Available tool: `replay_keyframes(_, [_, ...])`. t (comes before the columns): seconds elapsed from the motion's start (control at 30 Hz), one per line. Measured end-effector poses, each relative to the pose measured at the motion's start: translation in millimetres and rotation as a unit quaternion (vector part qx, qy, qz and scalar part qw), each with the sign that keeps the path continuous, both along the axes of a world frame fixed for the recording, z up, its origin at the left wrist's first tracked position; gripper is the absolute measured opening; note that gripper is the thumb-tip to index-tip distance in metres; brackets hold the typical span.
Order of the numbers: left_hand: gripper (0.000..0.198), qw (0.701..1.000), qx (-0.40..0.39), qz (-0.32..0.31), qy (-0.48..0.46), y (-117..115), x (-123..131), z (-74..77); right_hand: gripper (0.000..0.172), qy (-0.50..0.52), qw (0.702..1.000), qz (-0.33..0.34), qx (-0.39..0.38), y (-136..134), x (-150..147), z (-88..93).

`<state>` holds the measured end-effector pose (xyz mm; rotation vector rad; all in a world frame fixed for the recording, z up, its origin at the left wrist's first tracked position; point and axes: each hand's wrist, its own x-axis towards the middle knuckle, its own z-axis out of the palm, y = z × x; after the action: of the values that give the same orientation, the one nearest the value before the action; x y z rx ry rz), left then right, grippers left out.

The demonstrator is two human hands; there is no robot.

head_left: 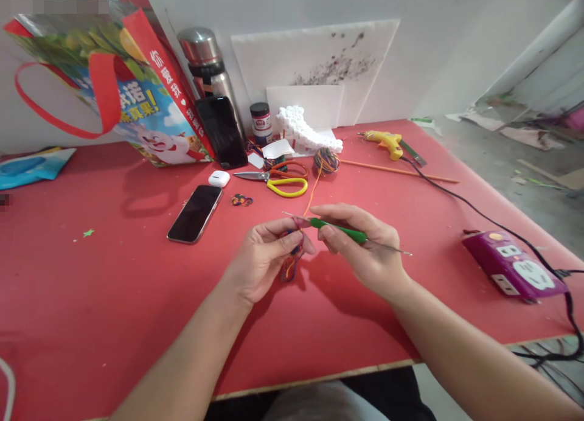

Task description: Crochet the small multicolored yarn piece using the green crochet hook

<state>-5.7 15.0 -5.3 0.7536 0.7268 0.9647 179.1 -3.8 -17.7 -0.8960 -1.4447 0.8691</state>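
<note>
My right hand (367,247) is closed on a crochet hook (344,230) with a green handle and metal ends; one thin tip points left over my other hand. Pinched in my left hand (267,250) is a small multicoloured piece of crochet (289,266), part of it hanging below the fingers. The hook's left end lies close to the yarn at my left fingertips; whether it sits inside a loop I cannot tell. An orange strand runs from there up to a ball of variegated yarn (326,161) farther back on the red table (182,311).
Scissors (287,187), a small yarn piece (241,200), a phone (195,214) and an earbud case (219,178) lie beyond my left hand. A glue gun (385,144) and a purple power strip (513,266) with black cords are at right. A gift bag (159,129) and steel flask (201,47) stand behind.
</note>
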Motion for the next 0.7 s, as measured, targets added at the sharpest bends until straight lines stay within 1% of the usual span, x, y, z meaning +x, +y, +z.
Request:
replay_keyframes(0.13, [0.025, 0.998, -0.024, -0.05, -0.003, 3.4, -6.2, 0.3, 0.01, 0.023, 1.0, 0.001, 0.005, 3.8, 1.6, 4.4])
replay_keyframes(0.2, [0.026, 0.997, -0.034, -0.062, 0.003, 5.1, -9.3, 0.6, 0.008, 0.036, 0.999, -0.001, 0.0, 4.8, 0.6, 5.9])
replay_keyframes(0.3, [0.027, 0.998, -0.047, -0.047, 0.017, 6.3, -11.4, 1.1, 0.009, 0.05, 0.998, -0.017, -0.022, 5.1, -1.8, 5.9])
replay_keyframes(0.43, [0.028, 0.997, -0.06, -0.015, 0.037, 6.5, -8.0, 0.6, 0.013, 0.05, 0.997, -0.03, -0.046, 5.2, -3.6, 1.5])
replay_keyframes(0.57, [0.028, 0.996, -0.076, 0.029, 0.023, 8.6, -5.0, -1.6, 0.012, 0.07, 0.993, -0.026, -0.088, 8.4, -2.7, -1.5])
replay_keyframes(0.7, [0.033, 0.997, -0.063, 0.051, -0.003, 12.0, -7.0, -3.3, 0.014, 0.077, 0.988, -0.022, -0.129, 11.4, -1.9, -0.9])
